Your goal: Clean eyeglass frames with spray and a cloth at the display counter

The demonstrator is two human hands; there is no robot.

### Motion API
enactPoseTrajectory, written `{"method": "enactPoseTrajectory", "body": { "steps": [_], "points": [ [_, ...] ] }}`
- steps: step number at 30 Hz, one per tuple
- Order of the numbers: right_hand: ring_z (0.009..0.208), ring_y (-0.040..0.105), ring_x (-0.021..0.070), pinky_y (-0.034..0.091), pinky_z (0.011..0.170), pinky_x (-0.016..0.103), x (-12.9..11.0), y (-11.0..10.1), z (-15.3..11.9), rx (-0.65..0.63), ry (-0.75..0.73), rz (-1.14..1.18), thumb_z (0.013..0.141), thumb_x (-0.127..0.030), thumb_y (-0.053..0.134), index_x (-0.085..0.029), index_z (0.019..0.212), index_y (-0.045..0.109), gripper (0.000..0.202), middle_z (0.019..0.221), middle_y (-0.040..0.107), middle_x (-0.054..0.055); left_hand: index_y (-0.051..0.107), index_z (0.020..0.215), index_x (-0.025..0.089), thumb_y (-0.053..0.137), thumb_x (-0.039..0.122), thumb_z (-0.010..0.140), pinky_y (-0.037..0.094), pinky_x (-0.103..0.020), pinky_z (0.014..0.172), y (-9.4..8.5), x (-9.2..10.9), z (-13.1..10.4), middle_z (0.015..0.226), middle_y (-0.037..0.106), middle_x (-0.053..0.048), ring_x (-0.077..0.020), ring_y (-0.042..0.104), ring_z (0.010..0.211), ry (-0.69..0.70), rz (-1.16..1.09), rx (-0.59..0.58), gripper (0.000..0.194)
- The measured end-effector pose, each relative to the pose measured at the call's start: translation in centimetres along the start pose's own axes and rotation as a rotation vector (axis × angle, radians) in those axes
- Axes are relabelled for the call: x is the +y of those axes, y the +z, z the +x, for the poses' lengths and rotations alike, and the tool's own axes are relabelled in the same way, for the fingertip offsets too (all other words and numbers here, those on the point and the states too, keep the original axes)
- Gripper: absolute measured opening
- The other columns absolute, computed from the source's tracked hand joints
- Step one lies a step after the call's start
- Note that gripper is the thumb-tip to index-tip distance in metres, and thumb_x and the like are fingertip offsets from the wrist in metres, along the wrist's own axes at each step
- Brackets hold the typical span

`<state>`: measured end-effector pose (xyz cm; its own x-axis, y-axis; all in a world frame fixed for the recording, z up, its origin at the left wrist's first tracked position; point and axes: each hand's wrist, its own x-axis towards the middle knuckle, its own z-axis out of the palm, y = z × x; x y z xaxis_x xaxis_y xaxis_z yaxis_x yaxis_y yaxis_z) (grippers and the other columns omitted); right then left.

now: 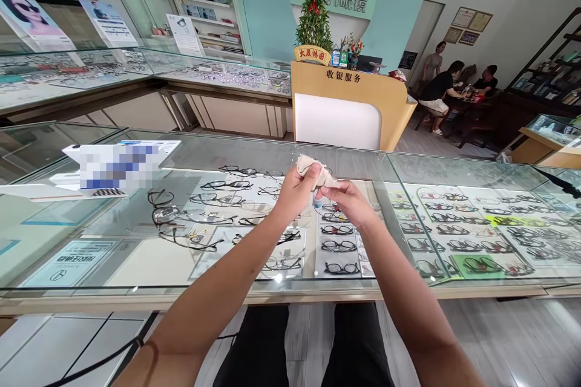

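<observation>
Both my hands are raised over the glass display counter [272,286], close together. My left hand [296,188] is closed on a crumpled cream cloth [307,161], its thumb pressed on the fabric. From the right, my right hand [348,201] pinches with thumb and fingertips at the cloth's lower right edge. A thin dark curved edge shows by the fingers, perhaps part of a glasses frame, but the cloth and fingers mostly hide it. Under the glass, several eyeglasses [339,246] lie in rows below my hands.
Folded printed cards [122,163] stand on the counter at left. More eyeglasses [454,230] fill the right-hand case. A wooden cashier desk [349,81] with a plant [314,18] stands beyond. Several people [442,87] are at a table at the back right.
</observation>
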<state>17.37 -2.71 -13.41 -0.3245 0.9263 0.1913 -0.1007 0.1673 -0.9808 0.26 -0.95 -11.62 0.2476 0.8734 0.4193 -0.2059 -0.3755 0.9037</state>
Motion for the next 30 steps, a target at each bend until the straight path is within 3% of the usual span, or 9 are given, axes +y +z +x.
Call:
{"method": "enactPoseTrajectory", "body": {
  "steps": [4, 9, 12, 19, 22, 27, 30],
  "points": [
    [0.095, 0.061, 0.0226, 0.048, 0.090, 0.036, 0.2, 0.2, 0.1, 0.023, -0.032, 0.040, 0.085, -0.062, 0.087, -0.023, 0.080, 0.085, 0.039, 0.094, 0.071, 0.004, 0.053, 0.076, 0.024, 0.064, 0.085, 0.097, 0.043, -0.033, 0.061, -0.3, -0.1, 0.1, 0.060, 0.053, 0.001, -0.0154, 0.051, 0.058, -0.021, -0.020, -0.055, 0.066],
    [0.090, 0.059, 0.0223, 0.048, 0.087, 0.037, -0.2, -0.1, 0.2, 0.111, 0.001, 0.132, 0.076, -0.066, 0.092, -0.024, 0.077, 0.084, 0.043, 0.090, 0.073, 0.005, 0.064, 0.101, 0.022, 0.092, 0.062, 0.085, 0.051, -0.033, 0.072, -0.7, -0.4, 0.3, 0.078, 0.066, 0.000, -0.0184, 0.063, 0.075, -0.101, -0.173, -0.131, 0.051],
    [0.091, 0.060, 0.0224, 0.047, 0.090, 0.037, -0.2, -0.2, 0.1, 0.102, 0.005, 0.161, 0.074, -0.066, 0.093, -0.023, 0.074, 0.083, 0.044, 0.086, 0.072, 0.005, 0.067, 0.096, 0.020, 0.094, 0.055, 0.084, 0.052, -0.034, 0.075, -0.8, -0.4, 0.3, 0.075, 0.068, -0.001, -0.0189, 0.065, 0.076, -0.115, -0.174, -0.155, 0.045],
    [0.093, 0.060, 0.0217, 0.045, 0.089, 0.036, 0.5, -0.1, -0.1, -0.012, -0.034, 0.062, 0.087, -0.061, 0.088, -0.023, 0.084, 0.087, 0.038, 0.091, 0.072, 0.004, 0.066, 0.078, 0.019, 0.076, 0.072, 0.096, 0.040, -0.030, 0.059, -0.3, -0.4, 0.1, 0.057, 0.055, 0.002, -0.0126, 0.049, 0.055, -0.034, -0.091, -0.054, 0.057],
    [0.095, 0.062, 0.0231, 0.046, 0.092, 0.037, 0.3, -0.1, 0.0, 0.036, -0.033, 0.071, 0.085, -0.064, 0.089, -0.024, 0.082, 0.087, 0.040, 0.092, 0.074, 0.004, 0.067, 0.078, 0.019, 0.077, 0.076, 0.092, 0.044, -0.030, 0.063, -0.6, -0.6, 0.3, 0.063, 0.059, 0.000, -0.0142, 0.054, 0.061, -0.084, -0.156, -0.022, 0.060],
    [0.099, 0.066, 0.0247, 0.048, 0.100, 0.039, -0.2, -0.4, 0.2, 0.129, -0.033, 0.191, 0.076, -0.065, 0.095, -0.025, 0.076, 0.086, 0.041, 0.089, 0.078, 0.005, 0.075, 0.112, 0.019, 0.101, 0.050, 0.078, 0.053, -0.033, 0.081, -1.3, -0.5, 0.7, 0.083, 0.072, -0.001, -0.0188, 0.067, 0.084, -0.154, -0.282, -0.147, 0.052],
    [0.097, 0.066, 0.0246, 0.048, 0.100, 0.040, -0.1, -0.4, 0.2, 0.126, -0.015, 0.205, 0.072, -0.067, 0.096, -0.025, 0.075, 0.085, 0.044, 0.087, 0.078, 0.005, 0.074, 0.103, 0.018, 0.101, 0.044, 0.079, 0.052, -0.033, 0.079, -1.3, -0.3, 0.6, 0.078, 0.072, -0.001, -0.0182, 0.067, 0.079, -0.130, -0.233, -0.157, 0.045]
  ]
}}
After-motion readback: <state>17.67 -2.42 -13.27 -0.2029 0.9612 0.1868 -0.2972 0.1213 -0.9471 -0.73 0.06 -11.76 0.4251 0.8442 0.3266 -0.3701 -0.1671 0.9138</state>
